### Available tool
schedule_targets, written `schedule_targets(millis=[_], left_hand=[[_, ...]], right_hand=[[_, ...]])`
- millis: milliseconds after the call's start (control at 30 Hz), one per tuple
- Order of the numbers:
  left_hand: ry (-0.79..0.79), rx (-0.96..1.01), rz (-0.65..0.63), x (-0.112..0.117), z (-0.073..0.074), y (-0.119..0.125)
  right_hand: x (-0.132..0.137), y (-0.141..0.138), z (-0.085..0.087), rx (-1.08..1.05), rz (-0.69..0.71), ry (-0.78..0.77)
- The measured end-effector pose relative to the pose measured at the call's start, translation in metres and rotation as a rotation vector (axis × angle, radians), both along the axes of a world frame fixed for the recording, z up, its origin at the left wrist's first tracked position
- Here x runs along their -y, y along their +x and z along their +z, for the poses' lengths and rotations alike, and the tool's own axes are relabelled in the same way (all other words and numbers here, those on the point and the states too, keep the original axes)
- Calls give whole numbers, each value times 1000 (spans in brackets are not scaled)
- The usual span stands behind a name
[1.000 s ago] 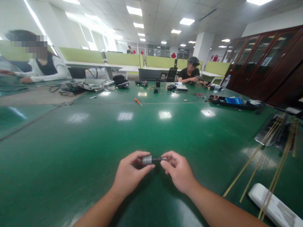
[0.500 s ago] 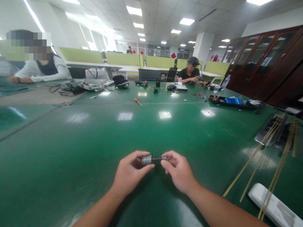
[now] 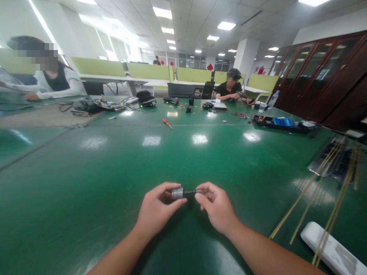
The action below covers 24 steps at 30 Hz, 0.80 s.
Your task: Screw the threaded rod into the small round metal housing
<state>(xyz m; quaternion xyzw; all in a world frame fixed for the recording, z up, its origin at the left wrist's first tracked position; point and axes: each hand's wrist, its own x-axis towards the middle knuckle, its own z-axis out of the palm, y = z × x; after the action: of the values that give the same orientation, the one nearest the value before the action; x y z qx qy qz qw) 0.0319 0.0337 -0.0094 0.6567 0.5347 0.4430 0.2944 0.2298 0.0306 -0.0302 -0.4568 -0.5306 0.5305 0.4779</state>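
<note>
Low over the green table [image 3: 120,172] I hold a small silver cylinder with a dark shaft, probably a little motor [image 3: 180,193], between both hands. My left hand [image 3: 157,212] pinches the silver body with thumb and fingers curled round it. My right hand [image 3: 216,208] pinches the dark shaft end with its fingertips. The part lies level, pointing left to right, just above the tabletop.
Thin brass rods [image 3: 312,198] and a white flat object [image 3: 332,250] lie at the right, next to a dark board [image 3: 332,160]. A red screwdriver [image 3: 167,123], cables, a black tray [image 3: 282,124] and two seated people [image 3: 232,88] are farther back.
</note>
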Motion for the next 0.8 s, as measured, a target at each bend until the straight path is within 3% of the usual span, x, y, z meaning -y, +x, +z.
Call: schedule_targets(millis=[800], left_hand=[[-6, 6, 15, 1, -2, -1]], right_hand=[[-1, 2, 1, -27, -13, 5]])
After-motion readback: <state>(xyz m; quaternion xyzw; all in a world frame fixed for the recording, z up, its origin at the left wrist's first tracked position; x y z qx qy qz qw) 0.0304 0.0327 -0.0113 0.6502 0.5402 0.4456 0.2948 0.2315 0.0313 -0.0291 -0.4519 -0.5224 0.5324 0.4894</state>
